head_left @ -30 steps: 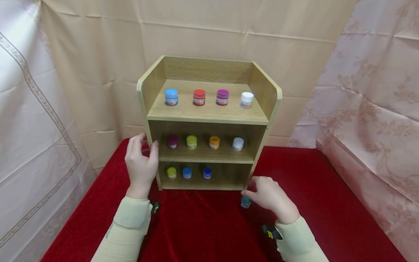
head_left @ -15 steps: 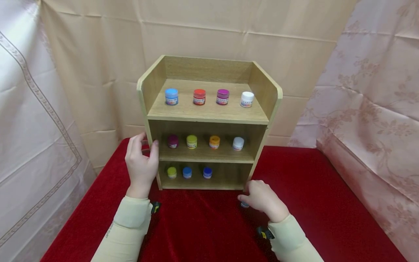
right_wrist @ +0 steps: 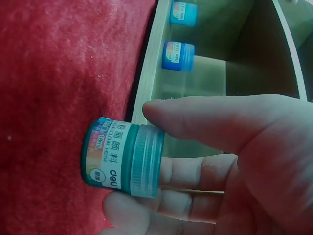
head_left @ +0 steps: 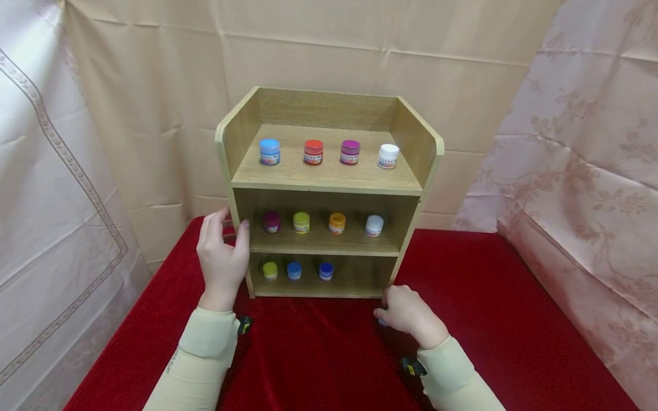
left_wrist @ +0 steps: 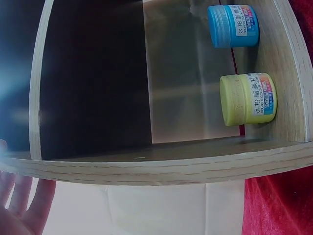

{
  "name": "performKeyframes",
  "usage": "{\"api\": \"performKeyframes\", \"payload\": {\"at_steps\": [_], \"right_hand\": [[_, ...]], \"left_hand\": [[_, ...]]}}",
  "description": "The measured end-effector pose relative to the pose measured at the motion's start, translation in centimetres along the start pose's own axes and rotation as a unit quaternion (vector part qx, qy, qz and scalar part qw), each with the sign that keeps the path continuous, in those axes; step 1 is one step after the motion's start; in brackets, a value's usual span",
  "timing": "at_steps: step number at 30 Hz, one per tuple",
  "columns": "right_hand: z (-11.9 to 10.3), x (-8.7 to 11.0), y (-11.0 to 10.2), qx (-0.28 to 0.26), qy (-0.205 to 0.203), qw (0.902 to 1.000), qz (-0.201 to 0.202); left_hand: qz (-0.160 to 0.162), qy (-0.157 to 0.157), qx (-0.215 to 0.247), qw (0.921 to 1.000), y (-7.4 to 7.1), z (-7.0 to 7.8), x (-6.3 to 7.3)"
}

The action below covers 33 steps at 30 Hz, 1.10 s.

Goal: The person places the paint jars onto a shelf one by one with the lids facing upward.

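Observation:
My left hand (head_left: 222, 257) holds the left side panel of the wooden shelf (head_left: 324, 187), thumb at the front edge and fingers outside. In the left wrist view, fingers (left_wrist: 39, 205) show beyond that panel. Just in front of the shelf's lower right corner, my right hand (head_left: 413, 315) grips a small teal paint jar (right_wrist: 115, 156) by its ribbed cap, between thumb and fingers. From the head view this jar is almost wholly hidden by the hand. On the bottom board stand a yellow-green jar (head_left: 269, 270), a light blue jar (head_left: 294, 271) and a dark blue jar (head_left: 326, 271).
Several paint jars line the top board, among them a red jar (head_left: 313, 152) and a white jar (head_left: 388, 156). The middle board bears another row, including an orange jar (head_left: 336, 223). Red cloth (head_left: 319, 354) covers the table; a beige curtain (head_left: 329, 45) hangs behind.
My right hand has come slightly left and down over the teal jar, its fingers closing round the cap and hiding it. My left hand stays where it was.

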State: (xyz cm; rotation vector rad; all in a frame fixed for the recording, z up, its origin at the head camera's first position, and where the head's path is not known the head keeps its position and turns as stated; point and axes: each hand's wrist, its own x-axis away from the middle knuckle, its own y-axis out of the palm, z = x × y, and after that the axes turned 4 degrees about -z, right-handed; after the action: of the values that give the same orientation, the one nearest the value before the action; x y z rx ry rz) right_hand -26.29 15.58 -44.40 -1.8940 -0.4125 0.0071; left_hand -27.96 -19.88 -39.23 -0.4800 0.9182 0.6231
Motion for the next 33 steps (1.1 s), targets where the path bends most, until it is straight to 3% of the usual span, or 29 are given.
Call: {"api": "performKeyframes", "payload": {"at_steps": [17, 29, 33], "right_hand": [[0.0, -0.1, 0.2, -0.005, 0.010, 0.9999, -0.001], [-0.9, 1.5, -2.2, -0.035, -0.016, 0.9980, 0.051], [-1.2, 2.3, -3.2, -0.041, -0.045, 0.9956, 0.072]], "left_hand": [[0.002, 0.004, 0.005, 1.0000, 0.1, 0.0, 0.0], [-0.001, 0.001, 0.002, 1.0000, 0.0, 0.1, 0.0], [-0.001, -0.001, 0.003, 1.0000, 0.0, 0.2, 0.0]]}}
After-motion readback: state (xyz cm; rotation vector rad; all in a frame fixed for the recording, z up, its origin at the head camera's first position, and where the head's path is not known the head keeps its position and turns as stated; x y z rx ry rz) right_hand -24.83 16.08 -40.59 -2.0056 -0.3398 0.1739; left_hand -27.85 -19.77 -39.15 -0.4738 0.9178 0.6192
